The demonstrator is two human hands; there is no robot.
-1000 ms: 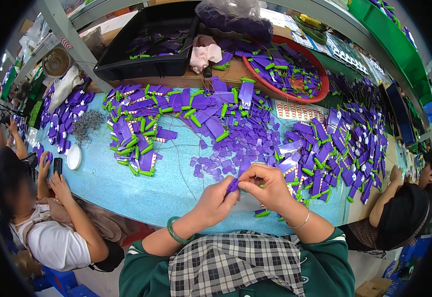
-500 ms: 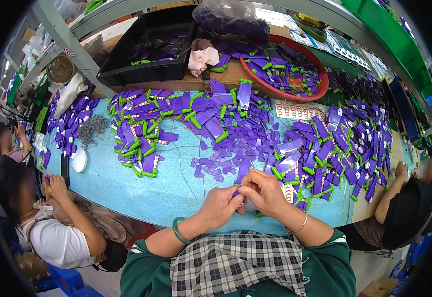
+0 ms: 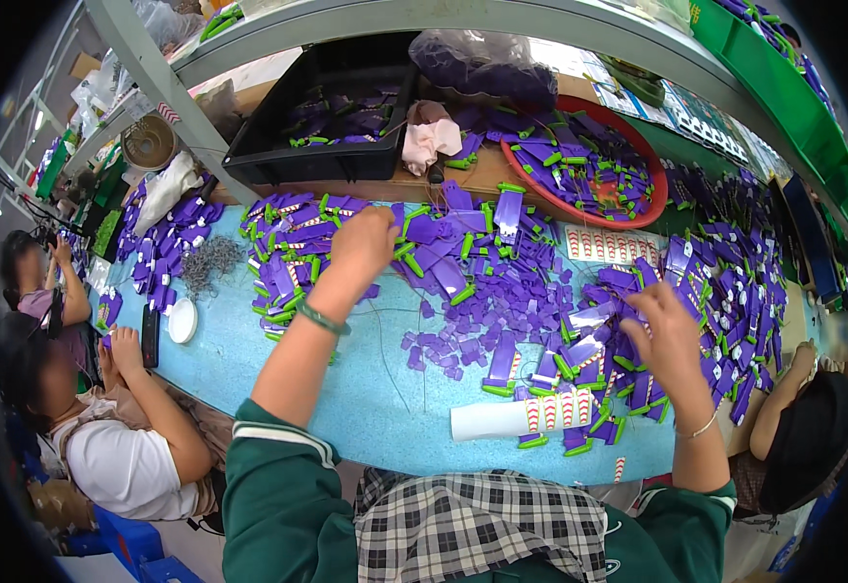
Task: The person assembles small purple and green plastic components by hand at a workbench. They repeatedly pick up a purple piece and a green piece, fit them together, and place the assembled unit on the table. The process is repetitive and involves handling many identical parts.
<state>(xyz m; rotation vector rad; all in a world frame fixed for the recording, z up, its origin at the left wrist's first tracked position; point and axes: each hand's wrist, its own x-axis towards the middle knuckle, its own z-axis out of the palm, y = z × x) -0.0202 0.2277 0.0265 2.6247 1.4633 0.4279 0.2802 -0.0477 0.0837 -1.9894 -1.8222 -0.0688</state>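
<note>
My left hand is over the left pile of flat purple pieces with green ends. Its fingers curl downward, and whatever they grip is hidden. To the right, my right hand hovers above another heap of purple-and-green pieces, thumb and fingers apart with nothing visible between them. A curled white sticker sheet with red chevron marks lies before me. Just beyond it rests one purple piece with a green end. Small purple scraps are spread between the two heaps.
At the back stand a black tray and a red basin with more purple pieces. A flat sticker sheet lies near the basin. White lid, phone-like black object and tangled wire are leftward. People sit at both sides.
My hands have parted from the small purple piece they held together. The left has gone up and left to the pile, the right to the right-hand heap. The curled sheet is now uncovered.
</note>
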